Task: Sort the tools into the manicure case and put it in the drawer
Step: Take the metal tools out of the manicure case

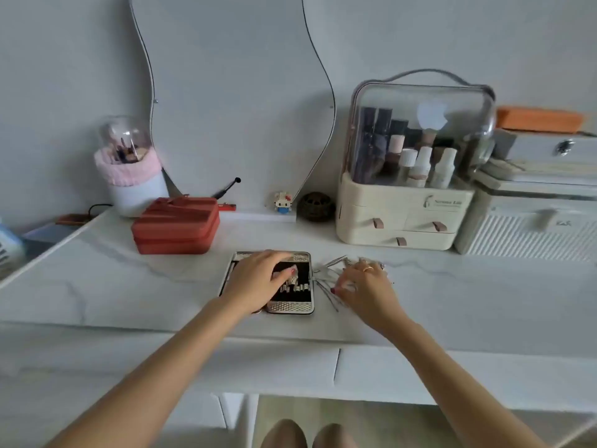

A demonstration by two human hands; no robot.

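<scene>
Steel tools lie fanned on the white tabletop, right of centre in the frame, just beside the right edge of the open manicure case. Their long axes splay out to the right from a point near the case. The right hand rests on them, fingers curled; whether it grips one I cannot tell. The left hand lies flat and spread on the case's dark lining, grasping nothing. Likely the right hand, being nearer, lifts a tool leftward into the case
</scene>
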